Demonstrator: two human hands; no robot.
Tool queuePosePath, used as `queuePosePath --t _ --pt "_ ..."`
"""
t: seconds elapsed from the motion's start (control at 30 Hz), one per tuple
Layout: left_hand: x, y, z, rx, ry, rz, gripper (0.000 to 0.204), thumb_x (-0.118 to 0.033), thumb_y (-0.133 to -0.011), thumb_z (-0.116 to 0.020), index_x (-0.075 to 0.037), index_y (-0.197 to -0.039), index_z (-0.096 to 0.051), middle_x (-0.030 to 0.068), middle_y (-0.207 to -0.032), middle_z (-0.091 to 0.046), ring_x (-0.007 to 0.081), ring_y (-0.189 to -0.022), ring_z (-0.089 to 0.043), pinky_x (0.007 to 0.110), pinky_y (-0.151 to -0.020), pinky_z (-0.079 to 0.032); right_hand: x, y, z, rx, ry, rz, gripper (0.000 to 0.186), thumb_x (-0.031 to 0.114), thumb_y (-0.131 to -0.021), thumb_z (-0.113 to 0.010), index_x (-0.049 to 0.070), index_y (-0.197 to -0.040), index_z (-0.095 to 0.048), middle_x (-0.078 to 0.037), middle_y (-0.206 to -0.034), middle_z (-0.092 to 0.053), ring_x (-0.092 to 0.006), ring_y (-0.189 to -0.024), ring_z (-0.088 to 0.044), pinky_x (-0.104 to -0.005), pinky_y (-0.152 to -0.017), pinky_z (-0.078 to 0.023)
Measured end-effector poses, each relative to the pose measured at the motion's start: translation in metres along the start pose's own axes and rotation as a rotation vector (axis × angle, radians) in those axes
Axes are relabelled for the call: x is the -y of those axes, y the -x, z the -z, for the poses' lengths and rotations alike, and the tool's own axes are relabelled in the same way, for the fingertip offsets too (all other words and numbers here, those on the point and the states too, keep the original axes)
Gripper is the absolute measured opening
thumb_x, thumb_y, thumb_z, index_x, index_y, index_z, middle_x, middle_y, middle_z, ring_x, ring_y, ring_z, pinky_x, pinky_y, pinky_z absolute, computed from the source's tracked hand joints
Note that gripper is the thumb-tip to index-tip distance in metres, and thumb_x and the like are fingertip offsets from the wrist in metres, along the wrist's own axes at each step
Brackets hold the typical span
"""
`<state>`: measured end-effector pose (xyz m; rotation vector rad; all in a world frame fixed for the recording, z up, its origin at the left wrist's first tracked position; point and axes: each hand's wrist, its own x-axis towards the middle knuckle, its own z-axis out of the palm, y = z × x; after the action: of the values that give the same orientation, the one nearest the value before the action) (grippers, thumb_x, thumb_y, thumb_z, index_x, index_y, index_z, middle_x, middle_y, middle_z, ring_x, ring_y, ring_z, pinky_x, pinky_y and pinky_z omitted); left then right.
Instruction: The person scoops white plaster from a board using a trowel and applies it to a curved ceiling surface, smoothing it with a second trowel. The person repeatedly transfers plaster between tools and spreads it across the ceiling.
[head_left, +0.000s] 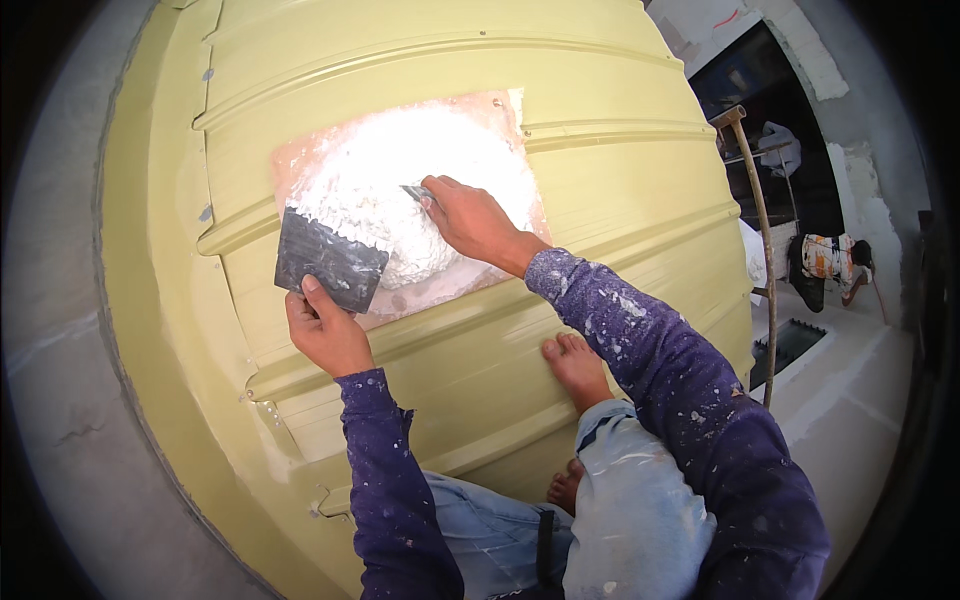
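Note:
My left hand (328,330) grips a dark grey flat square blade (330,255), thumb on its face, with white paste along its upper edge. My right hand (475,225) holds a small putty knife (416,194) in the mound of white paste (420,255). The paste covers much of a pale pinkish board (295,170) lying on yellow ribbed metal sheeting (630,180). The top of the paste is washed out by glare.
My bare feet (575,370) stand on the sheeting. A grey concrete wall (60,330) borders the left. At the right are a rusty metal pole (755,220), a dark opening (750,90), a patterned bundle (828,256) and a lower floor (840,400).

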<state>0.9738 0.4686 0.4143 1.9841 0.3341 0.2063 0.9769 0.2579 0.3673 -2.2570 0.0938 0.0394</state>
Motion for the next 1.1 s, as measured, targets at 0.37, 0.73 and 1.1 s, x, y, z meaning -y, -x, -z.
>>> queuePosePath --t 0.37,0.73,1.1 --pt "0.023 -0.022 0.004 -0.047 0.478 0.257 0.026 -0.026 -0.102 -0.054 -0.002 -0.100 -0.061 0.0015 -0.095 -0.061 0.0101 -0.085 -0.052 0.028 -0.079 -0.044 0.004 0.019 0.008 -0.175 -0.111 -0.006 0.025 0.021 -0.101 -0.048 0.000 -0.111 -0.056 -0.021 -0.096 -0.058 -0.0399 -0.079 -0.058 -0.0449 -0.071 -0.046" --pt "0.054 -0.036 -0.002 0.018 0.396 0.299 0.024 -0.025 -0.100 -0.057 -0.004 -0.089 -0.062 -0.0032 -0.085 -0.056 0.0088 -0.080 -0.047 0.026 -0.077 -0.040 -0.023 0.029 0.007 -0.167 -0.225 -0.074 0.029 0.025 -0.101 -0.050 0.001 -0.117 -0.055 -0.023 -0.100 -0.063 -0.0400 -0.086 -0.062 -0.0439 -0.076 -0.048" --pt "0.062 -0.047 0.006 0.175 0.315 0.335 0.028 -0.023 -0.099 -0.057 0.003 -0.106 -0.066 0.0017 -0.099 -0.065 0.0110 -0.090 -0.054 0.025 -0.087 -0.041 -0.031 0.031 0.004 -0.156 -0.262 -0.070 0.028 0.027 -0.100 -0.052 0.004 -0.114 -0.056 -0.022 -0.092 -0.063 -0.0380 -0.081 -0.060 -0.0420 -0.074 -0.048"
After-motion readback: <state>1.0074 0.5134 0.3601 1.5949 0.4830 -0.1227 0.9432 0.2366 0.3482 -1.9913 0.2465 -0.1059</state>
